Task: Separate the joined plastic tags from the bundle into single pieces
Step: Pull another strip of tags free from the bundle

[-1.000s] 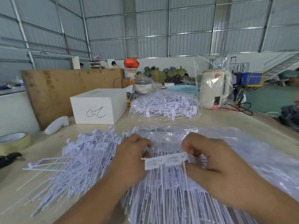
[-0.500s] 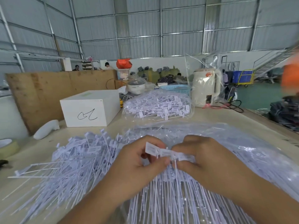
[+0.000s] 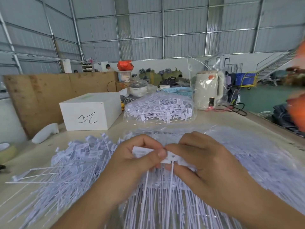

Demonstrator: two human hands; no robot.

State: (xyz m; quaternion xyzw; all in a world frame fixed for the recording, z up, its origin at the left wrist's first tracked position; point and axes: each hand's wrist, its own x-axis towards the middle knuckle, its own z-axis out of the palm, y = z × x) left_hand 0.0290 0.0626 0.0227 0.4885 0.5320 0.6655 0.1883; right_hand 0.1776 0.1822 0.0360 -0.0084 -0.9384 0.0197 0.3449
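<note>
A short strip of joined white plastic tags (image 3: 173, 158) is held over the table, its thin tails hanging down. My left hand (image 3: 132, 164) pinches the strip's left tag between thumb and fingers. My right hand (image 3: 203, 161) pinches the right part of the same strip; the two thumbs almost meet. Under both hands lies a large bundle of joined tags (image 3: 165, 204) on a clear plastic bag. A loose heap of white tags (image 3: 71, 166) spreads over the table to the left.
A bagged batch of tags (image 3: 158, 109) lies behind, beside a white box (image 3: 90, 110) and a cream kettle (image 3: 208, 91). A white tool (image 3: 45, 133) and a tape roll (image 3: 6, 151) sit at the left. The table edge (image 3: 270, 123) runs at the right.
The hands have drawn close together on the strip, which was flat between them a second ago. The left tag now angles up away from the rest. The view has also shifted.
</note>
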